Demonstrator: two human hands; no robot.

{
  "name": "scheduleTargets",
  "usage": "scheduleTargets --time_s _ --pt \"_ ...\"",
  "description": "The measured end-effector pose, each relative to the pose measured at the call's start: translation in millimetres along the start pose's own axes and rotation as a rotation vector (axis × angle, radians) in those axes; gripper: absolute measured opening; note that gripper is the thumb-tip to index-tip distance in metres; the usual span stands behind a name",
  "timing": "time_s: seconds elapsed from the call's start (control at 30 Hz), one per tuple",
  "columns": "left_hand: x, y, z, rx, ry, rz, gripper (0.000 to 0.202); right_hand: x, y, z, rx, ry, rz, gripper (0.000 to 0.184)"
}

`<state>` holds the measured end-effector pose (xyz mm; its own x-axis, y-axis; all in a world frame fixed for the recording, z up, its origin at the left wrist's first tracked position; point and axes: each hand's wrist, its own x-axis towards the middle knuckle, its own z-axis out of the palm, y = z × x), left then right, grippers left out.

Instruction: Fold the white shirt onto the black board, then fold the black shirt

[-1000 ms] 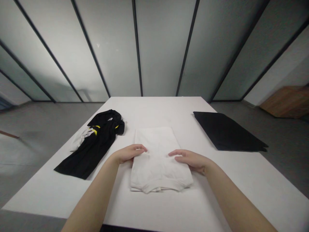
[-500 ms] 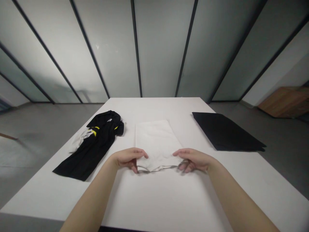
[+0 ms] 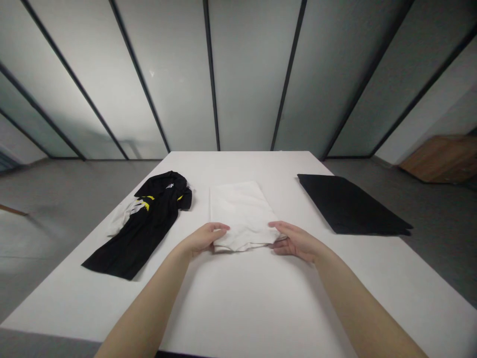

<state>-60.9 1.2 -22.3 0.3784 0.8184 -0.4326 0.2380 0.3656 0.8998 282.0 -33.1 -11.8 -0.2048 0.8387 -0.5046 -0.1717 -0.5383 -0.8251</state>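
A white garment [image 3: 240,206], folded into a rough rectangle, lies in the middle of the white table [image 3: 238,298]. My left hand [image 3: 206,237] grips its near left corner, thumb on top and fingers tucked beneath. At the near right corner my right hand [image 3: 294,241] holds the cloth the same way, thumb above and fingers under the edge. The near edge of the cloth is slightly raised and wavy between my hands. What kind of garment it is, I cannot tell.
To the left lies a black shirt [image 3: 149,223] with yellow and white parts, loosely laid. A flat, folded black cloth [image 3: 346,206] is at the right table edge. Frosted glass panels [image 3: 246,74] stand behind the table, and a wooden piece [image 3: 439,159] is at far right.
Both hands have moved a little away from me, carrying the near edge of the white garment forward. The black shirt and black cloth have stayed where they were.
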Motion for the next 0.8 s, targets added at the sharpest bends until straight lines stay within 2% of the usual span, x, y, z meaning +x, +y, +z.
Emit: scheduleTargets --time_s 0.1,0.23,0.27,0.3,0.33,0.37,0.4,0.5,0.57,0.6,0.67,0.73,0.8 --pt "-6.5 -0.3 2.9 0.008 -0.183 -0.051 0.063 6.3 2.9 -2.9 0.021 0.081 -0.076 0.037" --pt "-21.1 5.5 14.7 0.036 -0.574 -0.164 0.075 21.4 2.3 -6.2 0.212 0.382 -0.323 0.056" --pt "-23.7 7.7 17.8 0.055 -0.645 -0.171 0.073 23.7 1.1 -7.3 0.262 0.457 -0.354 0.062" --pt "-25.1 10.0 20.4 0.073 -0.667 -0.148 0.068 24.8 -0.1 -8.5 0.299 0.507 -0.366 0.068" --pt "-25.1 12.0 22.3 0.091 -0.633 -0.091 0.061 24.6 -1.3 -9.4 0.317 0.521 -0.367 0.071" --pt "-23.7 13.6 23.2 0.105 -0.541 0.0 0.054 23.3 -2.1 -9.9 0.312 0.497 -0.364 0.072" --pt "-21.2 14.8 23.2 0.117 -0.402 0.114 0.048 21.1 -2.5 -9.9 0.286 0.444 -0.36 0.068" --pt "-11.7 14.7 17.2 0.263 0.067 0.456 0.031 11.0 0.5 -5.2 0.123 0.186 -0.286 0.046" --pt "-7.6 11.6 10.5 0.506 0.23 0.615 0.022 4.6 5.1 1.6 0.007 0.023 -0.185 0.037" --pt "-6.3 9.2 7.1 0.647 0.252 0.665 0.024 2.1 7.5 5.7 -0.036 -0.035 -0.144 0.036" --pt "-4.2 3.4 1.5 0.887 0.232 0.701 0.039 -0.8 12.0 14.1 -0.077 -0.093 -0.106 0.035" --pt "-1.0 -2.7 -2.1 1.015 0.211 0.684 0.051 -0.9 15.3 21.3 -0.07 -0.087 -0.108 0.035" --pt "3.1 -7.6 -4.3 1.058 0.221 0.664 0.053 1.1 18.0 26.3 -0.046 -0.057 -0.122 0.034"
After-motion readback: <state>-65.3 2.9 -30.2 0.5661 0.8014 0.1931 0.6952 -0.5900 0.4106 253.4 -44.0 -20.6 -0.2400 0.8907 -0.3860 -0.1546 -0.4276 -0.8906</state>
